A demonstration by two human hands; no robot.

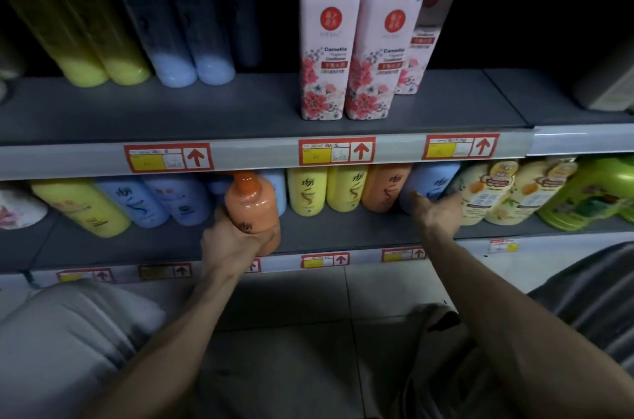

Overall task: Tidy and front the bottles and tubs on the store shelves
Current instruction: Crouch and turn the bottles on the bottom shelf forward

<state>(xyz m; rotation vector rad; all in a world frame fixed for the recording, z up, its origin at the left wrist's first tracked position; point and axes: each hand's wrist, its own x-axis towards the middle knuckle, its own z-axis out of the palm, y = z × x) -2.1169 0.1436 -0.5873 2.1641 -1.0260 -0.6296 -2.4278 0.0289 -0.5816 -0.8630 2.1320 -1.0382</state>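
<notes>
An orange bottle (252, 205) is gripped upright just above the left hand (236, 240); whether the blue bottle (429, 183) is held by the right hand (437, 216) cannot be told.

Dim, centre-lit scene falling to black at the corners, with soft blur and wide-angle bending at edges.

Orange bottle (252, 209), pink red-flowered bottles (326, 51), grey shelf (171, 109), red-bordered tags (336, 151)
</notes>
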